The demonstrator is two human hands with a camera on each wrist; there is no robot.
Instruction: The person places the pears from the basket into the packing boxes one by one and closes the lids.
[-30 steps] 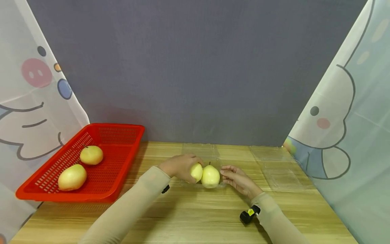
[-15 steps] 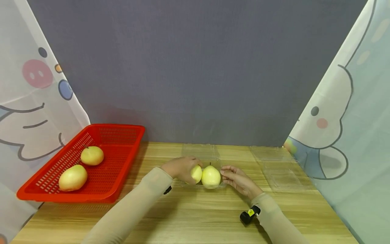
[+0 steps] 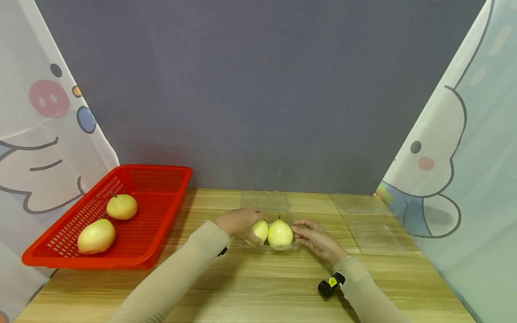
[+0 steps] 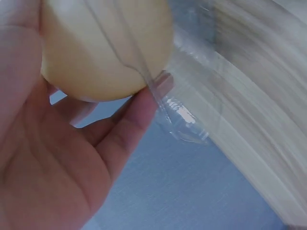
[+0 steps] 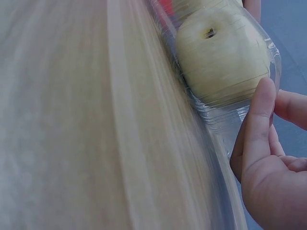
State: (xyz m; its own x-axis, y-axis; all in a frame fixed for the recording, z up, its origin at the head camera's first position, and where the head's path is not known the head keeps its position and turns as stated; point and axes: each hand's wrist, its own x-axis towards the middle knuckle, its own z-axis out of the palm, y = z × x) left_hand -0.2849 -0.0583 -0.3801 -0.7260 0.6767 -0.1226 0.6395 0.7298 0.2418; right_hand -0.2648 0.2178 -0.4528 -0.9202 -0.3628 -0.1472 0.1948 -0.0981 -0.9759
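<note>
Curling round a pear, the left hand lowered it into the clear tray beside another pear; the right hand pinched the tray's edge, apparently steadying it; farther left, a red basket held two more.

The head camera looks forward and down from above the near edge of the light wooden table, facing the grey back wall; both sleeves enter from the bottom of the frame. The left wrist camera sits very close under the left hand, with the pale yellow pear at upper left. The right wrist camera looks along the table, very near the clear plastic tray. All three views share this tray.
</note>
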